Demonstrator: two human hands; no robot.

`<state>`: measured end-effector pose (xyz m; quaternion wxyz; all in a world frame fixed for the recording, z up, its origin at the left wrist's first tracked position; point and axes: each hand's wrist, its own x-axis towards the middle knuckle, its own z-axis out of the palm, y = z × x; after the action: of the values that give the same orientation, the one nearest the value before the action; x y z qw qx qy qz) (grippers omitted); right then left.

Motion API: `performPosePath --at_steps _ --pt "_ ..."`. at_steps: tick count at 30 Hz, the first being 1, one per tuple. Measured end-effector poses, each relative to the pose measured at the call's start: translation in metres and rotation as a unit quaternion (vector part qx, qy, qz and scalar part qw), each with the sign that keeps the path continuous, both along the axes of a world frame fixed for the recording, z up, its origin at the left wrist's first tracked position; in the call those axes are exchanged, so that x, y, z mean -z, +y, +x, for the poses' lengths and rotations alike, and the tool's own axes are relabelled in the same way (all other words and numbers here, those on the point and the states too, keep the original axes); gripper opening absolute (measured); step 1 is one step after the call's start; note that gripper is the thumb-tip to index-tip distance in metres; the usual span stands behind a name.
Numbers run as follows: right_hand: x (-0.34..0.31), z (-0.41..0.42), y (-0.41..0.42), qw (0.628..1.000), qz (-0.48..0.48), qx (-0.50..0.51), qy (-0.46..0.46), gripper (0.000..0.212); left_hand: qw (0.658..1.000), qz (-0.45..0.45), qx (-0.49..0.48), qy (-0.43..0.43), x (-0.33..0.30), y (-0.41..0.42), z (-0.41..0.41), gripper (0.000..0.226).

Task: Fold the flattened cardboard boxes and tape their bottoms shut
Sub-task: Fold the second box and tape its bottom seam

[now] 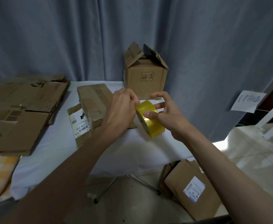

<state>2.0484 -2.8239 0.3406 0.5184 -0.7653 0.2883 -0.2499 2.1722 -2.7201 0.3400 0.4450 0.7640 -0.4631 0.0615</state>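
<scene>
Holding a yellow tape roll [149,118] above the white table [59,143], the right hand [166,113] grips it while the left hand [122,109] pinches at its rim, seemingly hunting the tape's end; next, peel a strip free; a box [146,78] stands behind, flat boxes [20,110] lie left; one label reads "038 E01"; other print unreadable.

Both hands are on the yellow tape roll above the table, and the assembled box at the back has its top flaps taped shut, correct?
Not quite: the head view shows the assembled box with its top flaps open and raised. The left hand and right hand are indeed on the yellow tape roll.
</scene>
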Motion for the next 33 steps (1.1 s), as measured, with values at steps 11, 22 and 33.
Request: performPosePath --at_steps 11,22,33 --pt "-0.011 -0.003 -0.008 0.998 -0.039 -0.003 -0.053 0.022 0.996 -0.067 0.004 -0.053 -0.016 0.005 -0.013 0.015" --pt "-0.011 -0.013 -0.012 0.995 -0.075 -0.067 -0.001 0.007 0.997 0.044 -0.002 0.071 -0.016 0.003 0.012 0.009" --pt "-0.010 -0.010 -0.024 0.992 -0.106 -0.063 -0.015 0.018 0.993 0.093 -0.074 -0.025 -0.006 -0.001 0.018 0.047"
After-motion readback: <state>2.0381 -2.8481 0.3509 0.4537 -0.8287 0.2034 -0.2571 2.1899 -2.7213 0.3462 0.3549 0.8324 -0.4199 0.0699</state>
